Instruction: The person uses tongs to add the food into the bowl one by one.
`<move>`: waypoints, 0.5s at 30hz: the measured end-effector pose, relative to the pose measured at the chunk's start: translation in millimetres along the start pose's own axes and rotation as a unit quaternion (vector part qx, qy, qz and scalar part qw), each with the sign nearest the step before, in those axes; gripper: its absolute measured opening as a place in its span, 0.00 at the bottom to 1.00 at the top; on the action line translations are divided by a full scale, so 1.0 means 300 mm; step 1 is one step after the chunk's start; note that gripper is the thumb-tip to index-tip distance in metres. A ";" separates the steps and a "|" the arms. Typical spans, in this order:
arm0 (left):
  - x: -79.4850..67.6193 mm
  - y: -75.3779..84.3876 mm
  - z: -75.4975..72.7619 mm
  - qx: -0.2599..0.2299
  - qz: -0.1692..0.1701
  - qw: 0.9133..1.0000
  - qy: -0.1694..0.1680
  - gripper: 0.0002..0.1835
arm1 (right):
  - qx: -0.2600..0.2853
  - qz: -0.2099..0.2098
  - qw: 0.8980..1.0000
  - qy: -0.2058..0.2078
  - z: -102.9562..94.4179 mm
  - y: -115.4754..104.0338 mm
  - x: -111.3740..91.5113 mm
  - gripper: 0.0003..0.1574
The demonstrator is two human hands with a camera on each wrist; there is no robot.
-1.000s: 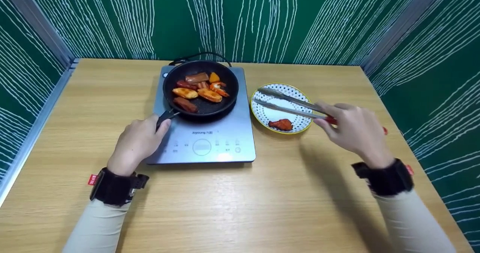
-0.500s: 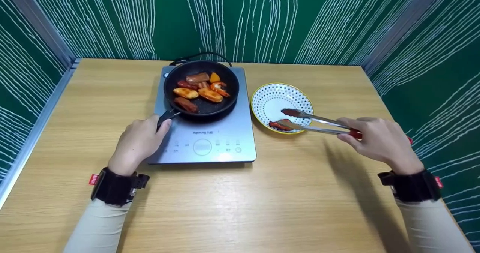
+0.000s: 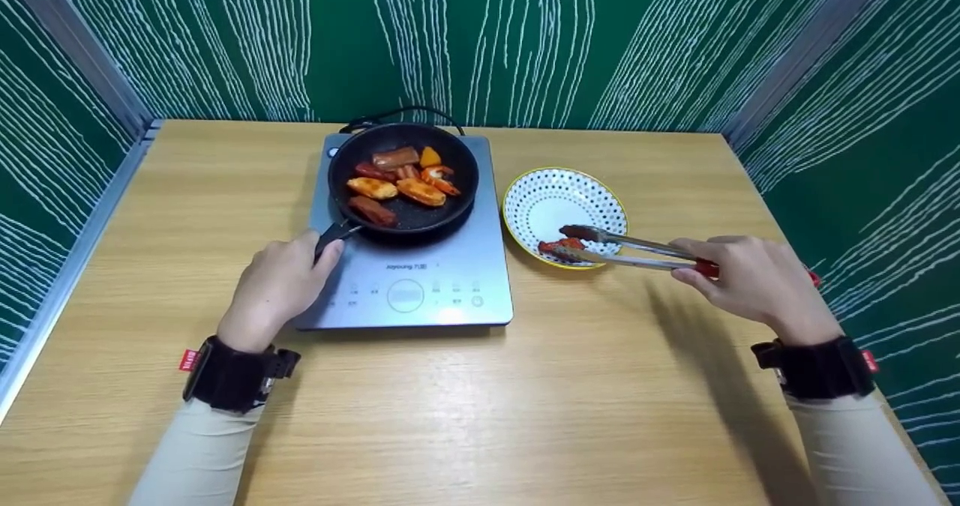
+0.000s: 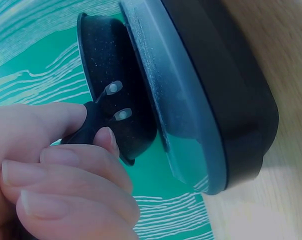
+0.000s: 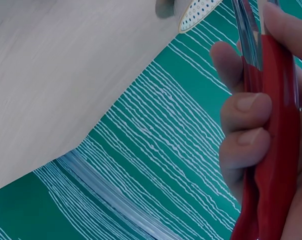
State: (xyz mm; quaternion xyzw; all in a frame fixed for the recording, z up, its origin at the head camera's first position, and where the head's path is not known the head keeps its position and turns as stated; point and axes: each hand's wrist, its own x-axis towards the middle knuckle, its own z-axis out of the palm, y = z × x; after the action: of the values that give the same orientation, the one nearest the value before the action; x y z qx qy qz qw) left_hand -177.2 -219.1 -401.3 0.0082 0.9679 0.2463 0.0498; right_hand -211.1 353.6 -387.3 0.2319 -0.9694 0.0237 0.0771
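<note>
My left hand point(image 3: 281, 281) grips the black handle of a frying pan point(image 3: 420, 221), which sits on an induction cooker point(image 3: 442, 296). In the left wrist view the fingers curl round that handle point(image 4: 83, 130). Sausage pieces, two browned slices, a shrimp and an orange piece lie in the pan. My right hand point(image 3: 750, 277) holds metal tongs point(image 3: 645, 255) by their red grips point(image 5: 276, 135). The tongs' tips stand on either side of a reddish-brown piece of meat point(image 3: 559, 246) in the dotted plate point(image 3: 544, 191); whether they pinch it I cannot tell.
The plate stands just right of the cooker on a wooden table point(image 3: 450, 408). A black cord point(image 3: 416, 107) runs behind the pan. Green walls point(image 3: 502, 49) with white lines enclose the table at the back and sides.
My right hand has moved right and slightly down, bringing the tongs' tips from the plate's upper left to the meat. Their gap has narrowed. My left hand and the pan have stayed put.
</note>
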 end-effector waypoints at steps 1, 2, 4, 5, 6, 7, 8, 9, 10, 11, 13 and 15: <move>0.000 0.000 0.001 0.000 0.000 1.000 0.000 0.22 | -0.001 0.003 1.000 0.000 0.004 -0.001 0.003 0.24; 0.000 0.000 0.001 0.000 0.001 1.000 0.000 0.22 | -0.001 0.005 1.000 0.001 0.010 -0.001 0.007 0.23; 0.000 0.001 0.003 0.002 0.007 1.000 0.004 0.22 | -0.004 0.006 1.000 0.008 0.019 0.000 0.011 0.22; -0.001 0.001 0.004 0.002 0.010 1.000 0.007 0.22 | -0.004 0.007 1.000 0.012 0.024 0.001 0.013 0.22; -0.001 0.001 0.005 0.003 0.012 1.000 0.009 0.23 | -0.002 0.005 1.000 0.017 0.027 0.003 0.014 0.21; -0.001 0.000 0.006 0.003 0.015 1.000 0.011 0.23 | -0.001 0.005 1.000 0.021 0.030 0.004 0.014 0.21; -0.001 0.000 0.006 0.003 0.017 1.000 0.013 0.23 | 0.001 0.003 1.000 0.024 0.031 0.005 0.013 0.21; -0.001 0.000 0.007 0.002 0.019 1.000 0.014 0.23 | 0.003 0.002 1.000 0.027 0.032 0.007 0.012 0.21; -0.001 0.000 0.007 0.001 0.018 1.000 0.013 0.23 | 0.005 0.003 1.000 0.029 0.032 0.008 0.010 0.21; -0.001 -0.002 0.006 0.000 0.018 1.000 0.012 0.23 | 0.007 0.003 1.000 0.029 0.032 0.009 0.008 0.22; -0.002 -0.003 0.005 -0.001 0.016 1.000 0.010 0.23 | 0.008 0.002 1.000 0.029 0.031 0.012 0.003 0.22; -0.002 -0.005 0.004 -0.001 0.015 1.000 0.010 0.23 | 0.007 0.002 1.000 0.030 0.031 0.013 0.000 0.22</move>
State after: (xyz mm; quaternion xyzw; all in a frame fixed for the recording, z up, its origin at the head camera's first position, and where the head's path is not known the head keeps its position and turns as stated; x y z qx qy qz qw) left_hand -176.5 -219.8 -403.1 0.0201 0.9679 0.2480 0.0368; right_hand -214.2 356.3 -396.4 0.2301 -0.9668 0.0376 0.1045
